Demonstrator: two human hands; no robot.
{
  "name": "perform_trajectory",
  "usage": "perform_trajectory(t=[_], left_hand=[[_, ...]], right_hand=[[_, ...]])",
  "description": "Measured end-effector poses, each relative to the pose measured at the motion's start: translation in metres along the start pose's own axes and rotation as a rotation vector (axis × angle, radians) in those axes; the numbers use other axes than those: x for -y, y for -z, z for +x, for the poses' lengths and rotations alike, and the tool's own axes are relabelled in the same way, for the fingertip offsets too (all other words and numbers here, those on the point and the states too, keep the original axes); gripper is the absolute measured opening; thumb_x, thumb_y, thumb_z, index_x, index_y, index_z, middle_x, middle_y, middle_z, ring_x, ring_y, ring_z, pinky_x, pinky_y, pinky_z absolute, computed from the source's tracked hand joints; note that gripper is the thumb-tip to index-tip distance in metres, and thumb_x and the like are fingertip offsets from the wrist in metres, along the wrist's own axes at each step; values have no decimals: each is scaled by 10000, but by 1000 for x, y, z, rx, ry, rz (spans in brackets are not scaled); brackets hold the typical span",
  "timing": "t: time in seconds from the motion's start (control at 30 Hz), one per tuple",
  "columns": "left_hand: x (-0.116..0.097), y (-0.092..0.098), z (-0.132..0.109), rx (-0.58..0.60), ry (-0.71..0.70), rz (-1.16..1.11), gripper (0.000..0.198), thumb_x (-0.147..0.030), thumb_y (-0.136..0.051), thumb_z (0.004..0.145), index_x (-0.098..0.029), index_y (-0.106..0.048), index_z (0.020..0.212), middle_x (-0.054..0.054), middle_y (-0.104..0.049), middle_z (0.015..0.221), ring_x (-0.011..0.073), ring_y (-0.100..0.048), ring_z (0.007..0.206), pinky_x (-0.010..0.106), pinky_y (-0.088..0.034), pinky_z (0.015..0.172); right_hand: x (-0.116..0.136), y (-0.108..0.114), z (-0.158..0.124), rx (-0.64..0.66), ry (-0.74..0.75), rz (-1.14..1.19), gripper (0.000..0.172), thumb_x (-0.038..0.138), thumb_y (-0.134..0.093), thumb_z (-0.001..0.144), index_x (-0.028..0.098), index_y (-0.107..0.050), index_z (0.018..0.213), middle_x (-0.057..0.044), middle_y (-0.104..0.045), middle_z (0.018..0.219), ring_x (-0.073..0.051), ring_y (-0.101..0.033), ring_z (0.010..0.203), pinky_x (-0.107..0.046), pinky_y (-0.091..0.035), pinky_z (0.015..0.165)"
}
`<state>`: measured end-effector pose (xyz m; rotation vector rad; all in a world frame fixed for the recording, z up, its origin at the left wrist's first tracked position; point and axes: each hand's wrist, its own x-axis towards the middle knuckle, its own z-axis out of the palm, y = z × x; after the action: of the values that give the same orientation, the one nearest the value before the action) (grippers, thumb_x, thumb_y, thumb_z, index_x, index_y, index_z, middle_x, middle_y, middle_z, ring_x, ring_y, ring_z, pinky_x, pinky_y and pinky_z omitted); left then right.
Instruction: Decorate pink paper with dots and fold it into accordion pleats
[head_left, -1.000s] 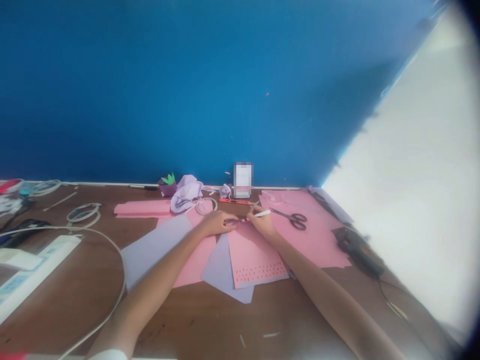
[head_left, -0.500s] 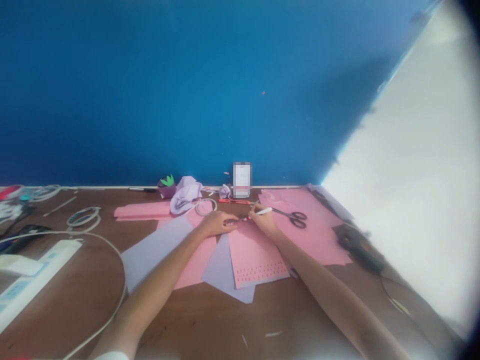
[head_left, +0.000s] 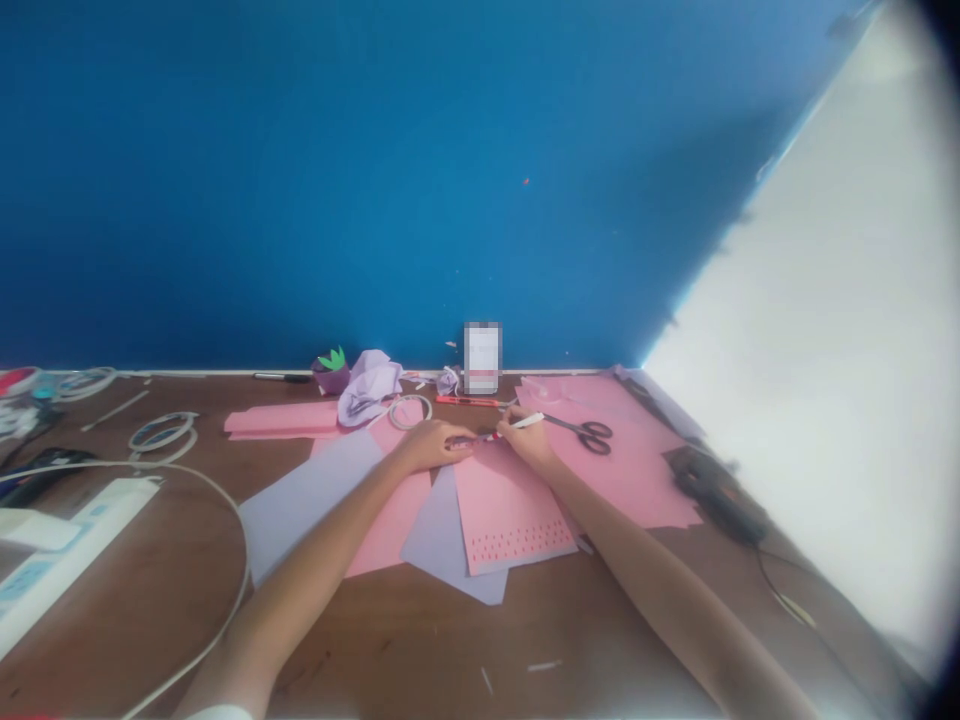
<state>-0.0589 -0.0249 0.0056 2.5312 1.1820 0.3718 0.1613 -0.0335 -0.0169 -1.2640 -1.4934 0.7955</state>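
My right hand (head_left: 525,434) is closed around a white marker (head_left: 531,422), with its red end pointing left at the top of a pink sheet (head_left: 506,500). Rows of small red marks run along the near edge of that sheet. At its upper left corner rests my left hand (head_left: 433,445), thumb and fingers apart. Dark marks show between that thumb and index finger, too small to make out. Beneath the pink sheet lies a lilac sheet (head_left: 442,545). A pair of dark-handled scissors (head_left: 592,437) lies just right of my right hand.
More pink paper (head_left: 645,480) spreads to the right, near a dark corded device (head_left: 716,495). Crumpled lilac paper (head_left: 371,385), a tape roll (head_left: 410,412) and a small paper plant pot (head_left: 330,375) stand behind. A white power strip (head_left: 82,555) and looped cable occupy the left.
The view has shifted very slightly. Both hands stay at the same places on the pink sheet, with the marker still in my right hand.
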Motion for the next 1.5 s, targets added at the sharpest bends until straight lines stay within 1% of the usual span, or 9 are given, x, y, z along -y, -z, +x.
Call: perform_trajectory(t=[0.23, 0.4, 0.57, 0.87, 1.0, 1.1, 1.3, 1.4, 1.5], left_hand=[[0, 1, -1, 2, 1, 8, 380, -448, -578, 807, -298, -676, 1142, 1, -670, 736, 146, -590, 696, 212, -323, 597], [2, 1, -1, 6, 10, -19, 391, -454, -576, 801, -280, -678, 1136, 4, -657, 730, 143, -576, 684, 214, -320, 596], [3, 1, 0, 21, 33, -67, 389, -456, -572, 798, -268, -682, 1121, -15, -606, 663, 117, -537, 610, 209, -296, 564], [-1, 3, 0, 22, 47, -78, 379, -467, -576, 786, -262, -692, 1083, -13, -591, 655, 119, -525, 604, 211, -288, 561], [0, 3, 0, 25, 44, -79, 374, -469, -571, 789, -269, -690, 1081, -16, -577, 645, 119, -528, 602, 212, -290, 559], [1, 2, 0, 24, 40, -77, 371, -467, -570, 791, -269, -690, 1081, -19, -573, 637, 117, -522, 593, 214, -290, 561], [2, 2, -1, 32, 45, -75, 380, -478, -558, 802, -264, -687, 1088, -18, -589, 652, 118, -520, 595, 216, -289, 560], [2, 2, -1, 27, 44, -77, 389, -488, -561, 798, -267, -687, 1091, -14, -601, 670, 122, -527, 610, 218, -288, 561], [2, 2, -1, 29, 41, -78, 394, -487, -558, 798, -261, -687, 1094, -11, -600, 663, 123, -526, 611, 219, -282, 559]], right_hand=[[2, 1, -1, 9, -8, 6, 100, 215, -518, 616, 201, -457, 539, 44, -475, 496, -114, -412, 503, -239, -298, 506], [0, 5, 0, -56, -25, 46, 96, 231, -518, 636, 204, -462, 562, 44, -470, 493, -120, -416, 506, -237, -295, 497], [-2, 6, 0, -35, -26, 50, 99, 224, -518, 637, 201, -463, 558, 46, -468, 490, -114, -407, 495, -235, -285, 490], [-2, 6, 0, -44, -26, 30, 99, 237, -517, 637, 201, -460, 565, 48, -473, 494, -119, -420, 507, -240, -294, 502], [-2, 6, 1, -21, -42, -1, 101, 239, -518, 626, 203, -453, 557, 44, -465, 488, -122, -419, 506, -241, -296, 499], [-4, 8, 3, -23, -50, 27, 112, 252, -509, 636, 205, -441, 561, 41, -452, 496, -122, -412, 509, -238, -302, 497], [-11, 15, 5, -64, 21, 46, 133, 247, -514, 659, 200, -423, 574, 43, -438, 548, -115, -403, 550, -237, -312, 537], [-13, 15, 4, -55, 38, 39, 156, 250, -532, 669, 198, -427, 566, 48, -431, 540, -113, -393, 545, -240, -302, 539], [-11, 15, 3, -47, 40, 19, 143, 243, -536, 660, 198, -437, 567, 52, -438, 532, -111, -387, 532, -239, -285, 526]])
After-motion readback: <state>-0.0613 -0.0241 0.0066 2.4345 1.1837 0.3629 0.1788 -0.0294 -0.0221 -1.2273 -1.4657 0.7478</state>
